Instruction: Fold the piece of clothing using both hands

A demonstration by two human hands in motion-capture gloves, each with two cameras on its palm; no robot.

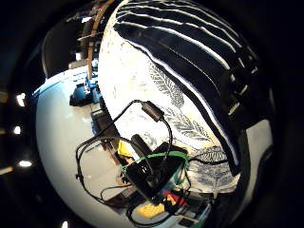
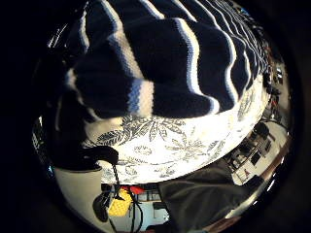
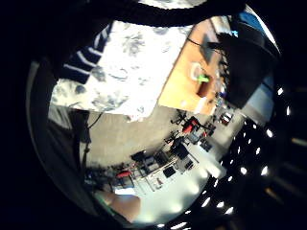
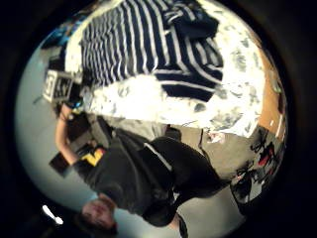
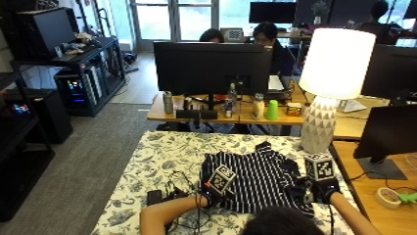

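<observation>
Garment point(image 5: 255, 182): dark, white-striped knit, lying spread on the worktop point(image 5: 163, 161), which carries a floral-print cloth. It sits towards the person's edge, between the two forearms.

Left hand point(image 5: 212, 193): at the garment's left border, forearm reaching in bare from the near edge, bent at the elbow. The left thumb-side palm view shows a bunched fold of striped fabric point(image 2: 160, 73) close against the palm, raised above the floral cloth point(image 2: 165, 145). Whether the fingers are clamped on it cannot be told.

Right hand point(image 5: 320, 190): at the garment's right near corner, forearm angled inward from the lower right. Its thumb-side palm view looks down on the garment point(image 4: 148, 44) from well above. State of the fingers cannot be told.

A white lamp point(image 5: 329, 83) stands at the far right corner.
</observation>
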